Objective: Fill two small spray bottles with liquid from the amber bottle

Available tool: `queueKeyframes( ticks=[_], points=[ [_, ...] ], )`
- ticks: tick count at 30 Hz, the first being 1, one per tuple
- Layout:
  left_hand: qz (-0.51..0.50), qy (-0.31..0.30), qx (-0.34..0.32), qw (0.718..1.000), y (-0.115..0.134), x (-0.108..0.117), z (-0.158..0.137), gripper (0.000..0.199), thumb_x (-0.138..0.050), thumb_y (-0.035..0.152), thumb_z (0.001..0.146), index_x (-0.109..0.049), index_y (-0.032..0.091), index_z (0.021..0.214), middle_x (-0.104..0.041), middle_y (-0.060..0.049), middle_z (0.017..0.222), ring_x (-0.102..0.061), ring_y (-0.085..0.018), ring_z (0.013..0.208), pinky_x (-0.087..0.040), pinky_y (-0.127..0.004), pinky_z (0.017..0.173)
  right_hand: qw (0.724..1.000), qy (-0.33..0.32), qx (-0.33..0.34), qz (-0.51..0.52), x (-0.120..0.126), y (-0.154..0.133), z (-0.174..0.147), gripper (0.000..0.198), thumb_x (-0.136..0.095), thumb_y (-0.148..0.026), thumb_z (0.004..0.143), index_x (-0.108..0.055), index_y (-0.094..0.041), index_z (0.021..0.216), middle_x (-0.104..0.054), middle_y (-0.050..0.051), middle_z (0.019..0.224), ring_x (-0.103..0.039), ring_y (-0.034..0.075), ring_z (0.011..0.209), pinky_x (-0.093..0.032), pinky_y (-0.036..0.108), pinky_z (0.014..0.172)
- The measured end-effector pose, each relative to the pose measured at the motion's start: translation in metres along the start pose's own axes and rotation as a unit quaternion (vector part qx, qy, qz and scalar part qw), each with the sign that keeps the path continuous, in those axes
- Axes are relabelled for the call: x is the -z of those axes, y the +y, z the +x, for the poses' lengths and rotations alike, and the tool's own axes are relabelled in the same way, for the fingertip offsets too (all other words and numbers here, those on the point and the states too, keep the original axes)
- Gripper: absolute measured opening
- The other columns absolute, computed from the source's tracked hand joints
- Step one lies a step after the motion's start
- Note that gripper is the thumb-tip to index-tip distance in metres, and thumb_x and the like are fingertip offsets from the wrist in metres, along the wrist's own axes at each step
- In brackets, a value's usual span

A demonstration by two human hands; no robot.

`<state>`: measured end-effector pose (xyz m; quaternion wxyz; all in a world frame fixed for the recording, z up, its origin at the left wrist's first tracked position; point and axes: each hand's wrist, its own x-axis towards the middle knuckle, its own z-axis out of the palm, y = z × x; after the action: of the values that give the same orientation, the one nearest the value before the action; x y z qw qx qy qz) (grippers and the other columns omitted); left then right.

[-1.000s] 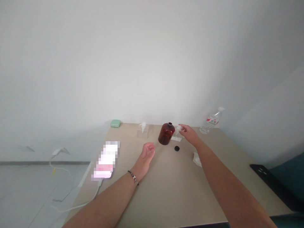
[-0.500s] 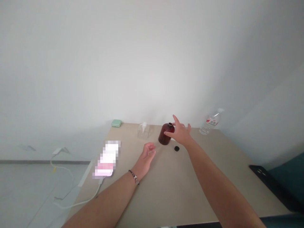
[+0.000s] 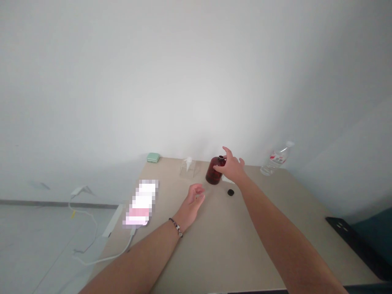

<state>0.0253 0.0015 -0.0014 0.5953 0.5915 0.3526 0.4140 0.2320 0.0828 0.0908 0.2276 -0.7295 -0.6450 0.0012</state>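
A dark amber bottle [image 3: 212,174] with an open neck stands near the back of the table. My right hand [image 3: 232,168] is around its right side, thumb across the front and other fingers partly hidden behind; the index finger sticks up near the neck. A round black cap [image 3: 230,192] lies on the table just below that hand. Something white behind the bottle and hand is mostly hidden. My left hand [image 3: 193,202], with a beaded bracelet at the wrist, hovers left of the bottle. Its fingers are loosely curled and apart from the thumb, holding nothing.
Left of the bottle stands a clear container [image 3: 187,168] with a white tip. A green case [image 3: 153,157] sits at the back left corner. A blurred-out phone [image 3: 142,202] has a white cable [image 3: 119,254]. At right are a water bottle [image 3: 275,160] and a black object [image 3: 352,239].
My right hand has closed in more around the amber bottle, and both have shifted slightly toward the wall. The left hand keeps nearly the same pose. The whole view has shifted slightly.
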Motion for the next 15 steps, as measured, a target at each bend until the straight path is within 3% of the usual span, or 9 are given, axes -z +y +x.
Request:
queueKeyframes(
  ticks=[15],
  points=[
    [0.008, -0.008, -0.009, 1.000, -0.0015, -0.0015, 0.0014, 0.047, -0.042, 0.055, 0.093, -0.037, 0.021, 0.126, -0.052, -0.010, 0.122, -0.050, -0.022, 0.112, -0.036, -0.040, 0.104, 0.999, -0.012, -0.019, 0.029, -0.0059, -0.0008, -0.0004, 0.086, -0.066, -0.041, 0.073, -0.030, -0.026, 0.149, -0.062, 0.012, 0.130, -0.054, 0.033, 0.122, -0.020, 0.060, 0.110]
  ],
)
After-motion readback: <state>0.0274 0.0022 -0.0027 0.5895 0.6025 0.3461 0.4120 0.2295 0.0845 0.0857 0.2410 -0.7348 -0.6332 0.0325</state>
